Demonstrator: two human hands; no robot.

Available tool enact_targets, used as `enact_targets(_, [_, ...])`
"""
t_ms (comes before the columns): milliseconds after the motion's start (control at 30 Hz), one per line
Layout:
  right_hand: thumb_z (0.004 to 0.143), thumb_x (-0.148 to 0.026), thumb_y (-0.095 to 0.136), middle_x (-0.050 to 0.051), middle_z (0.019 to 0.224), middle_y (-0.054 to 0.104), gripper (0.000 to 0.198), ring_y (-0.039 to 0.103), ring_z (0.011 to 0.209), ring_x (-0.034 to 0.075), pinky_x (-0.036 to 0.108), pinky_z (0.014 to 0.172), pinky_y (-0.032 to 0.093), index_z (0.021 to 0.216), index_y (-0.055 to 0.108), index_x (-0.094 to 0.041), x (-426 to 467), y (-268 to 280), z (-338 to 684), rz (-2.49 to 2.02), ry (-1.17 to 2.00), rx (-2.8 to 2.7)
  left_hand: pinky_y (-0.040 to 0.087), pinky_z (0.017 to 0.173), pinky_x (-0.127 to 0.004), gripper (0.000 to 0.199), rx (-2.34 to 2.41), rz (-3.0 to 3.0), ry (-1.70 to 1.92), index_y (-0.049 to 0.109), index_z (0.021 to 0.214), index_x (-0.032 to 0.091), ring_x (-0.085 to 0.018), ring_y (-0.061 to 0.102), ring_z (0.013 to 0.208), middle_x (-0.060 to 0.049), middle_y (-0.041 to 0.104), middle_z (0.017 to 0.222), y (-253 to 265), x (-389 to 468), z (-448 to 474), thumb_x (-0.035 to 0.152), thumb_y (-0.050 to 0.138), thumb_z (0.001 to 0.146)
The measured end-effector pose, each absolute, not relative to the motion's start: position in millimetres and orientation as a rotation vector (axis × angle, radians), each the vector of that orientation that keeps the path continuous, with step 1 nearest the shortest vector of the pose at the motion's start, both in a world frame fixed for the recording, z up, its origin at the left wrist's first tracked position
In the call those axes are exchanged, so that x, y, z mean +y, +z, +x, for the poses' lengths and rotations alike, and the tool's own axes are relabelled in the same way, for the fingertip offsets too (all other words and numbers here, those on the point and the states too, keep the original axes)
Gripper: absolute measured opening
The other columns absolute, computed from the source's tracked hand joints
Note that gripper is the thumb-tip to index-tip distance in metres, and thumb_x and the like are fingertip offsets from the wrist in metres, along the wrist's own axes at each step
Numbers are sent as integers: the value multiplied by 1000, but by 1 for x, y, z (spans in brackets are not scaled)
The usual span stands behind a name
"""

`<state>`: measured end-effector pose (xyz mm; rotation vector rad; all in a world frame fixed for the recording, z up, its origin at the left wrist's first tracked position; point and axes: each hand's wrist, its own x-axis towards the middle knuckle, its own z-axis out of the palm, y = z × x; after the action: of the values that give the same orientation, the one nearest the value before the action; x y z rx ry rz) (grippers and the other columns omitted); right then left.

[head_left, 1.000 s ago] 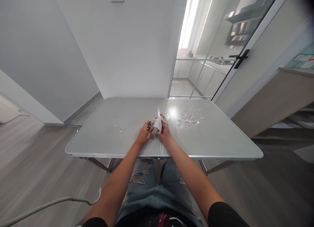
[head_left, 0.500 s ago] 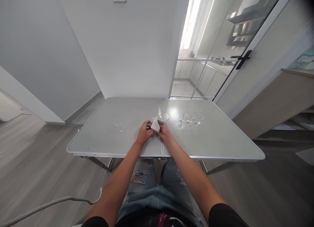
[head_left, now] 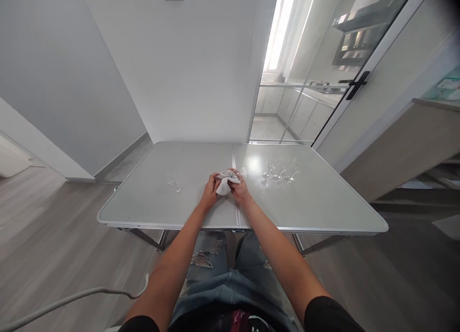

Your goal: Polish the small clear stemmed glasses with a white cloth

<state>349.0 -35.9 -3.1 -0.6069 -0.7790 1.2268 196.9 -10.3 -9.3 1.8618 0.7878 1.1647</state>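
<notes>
A white cloth [head_left: 224,186] is bunched between my two hands over the middle of the table. My left hand [head_left: 210,192] grips the cloth from the left side, fingers curled into it. On the other side, my right hand [head_left: 240,190] is closed around a clear stemmed glass [head_left: 245,172], whose bowl sticks out to the right past the fingers. The cloth wraps the glass's other end and hides it. Several clear stemmed glasses [head_left: 279,175] stand together to the right of my hands. Another small clear glass [head_left: 173,181] is on the left half of the table.
The grey folding table [head_left: 309,202] has a metal rim and a seam down its middle. A pale wall [head_left: 201,83] rises behind it. At the right are a glass door with a black handle [head_left: 356,85] and a wooden shelf unit [head_left: 406,150]. A white cable [head_left: 89,291] curves at lower left.
The cloth has shifted slightly left and spread differently between my hands. My right fingers now cover more of the glass, whose bowl points further right. The glasses on the table have not moved.
</notes>
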Motion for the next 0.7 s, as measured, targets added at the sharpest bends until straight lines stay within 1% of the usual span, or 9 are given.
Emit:
enact_targets(100, [66, -19, 83, -4, 91, 72, 46, 67, 76, 13, 22, 67, 54, 108, 67, -26, -30, -7, 351, -606, 1210, -701, 56, 81, -33, 47, 732, 1765, 1170, 40, 132, 21, -15, 63, 84, -7, 58, 107, -16, -9, 199, 56, 43, 100])
enact_targets(167, [69, -25, 82, -4, 89, 72, 39, 67, 75, 13, 24, 67, 55, 104, 67, -25, -25, -10, 354, -589, 1188, -657, 58, 76, -33, 45, 701, 1708, 1161, 37, 128, 21, -13, 61, 75, -4, 53, 100, -20, -7, 201, 56, 43, 100])
enact_targets(233, [70, -28, 81, -3, 89, 72, 32, 67, 77, 14, 26, 71, 56, 99, 67, -24, -22, -11, 358, -575, 1140, -623, 59, 75, -34, 41, 700, 1690, 1177, 35, 124, 22, -11, 59, 72, -1, 49, 96, -24, -6, 202, 55, 43, 101])
enact_targets(300, [71, -29, 81, -2, 91, 71, 32, 67, 79, 14, 26, 73, 56, 99, 66, -24, -21, -10, 361, -571, 1077, -598, 61, 78, -35, 38, 706, 1696, 1212, 35, 121, 23, -10, 57, 74, 0, 46, 97, -25, -6, 202, 54, 43, 101])
enact_targets(467, [71, -32, 81, -5, 93, 69, 46, 65, 76, 11, 21, 68, 53, 112, 61, -27, -25, -4, 362, -620, 961, -546, 62, 88, -39, 34, 713, 1781, 1222, 36, 121, 23, -12, 57, 91, -2, 43, 104, -24, -7, 203, 49, 45, 101])
enact_targets(567, [77, -39, 75, -1, 99, 71, 41, 68, 85, 14, 25, 74, 56, 113, 62, -26, -29, 1, 361, -646, 978, -575, 62, 90, -40, 33, 712, 1824, 1218, 37, 122, 23, -13, 55, 93, -4, 41, 107, -24, -8, 203, 48, 44, 101])
enact_targets(700, [82, -52, 65, 4, 102, 73, 38, 68, 108, 22, 36, 89, 58, 108, 67, -25, -35, 5, 364, -649, 1066, -642, 63, 88, -39, 33, 692, 1859, 1140, 39, 123, 23, -12, 55, 89, -4, 44, 108, -22, -10, 203, 48, 41, 102])
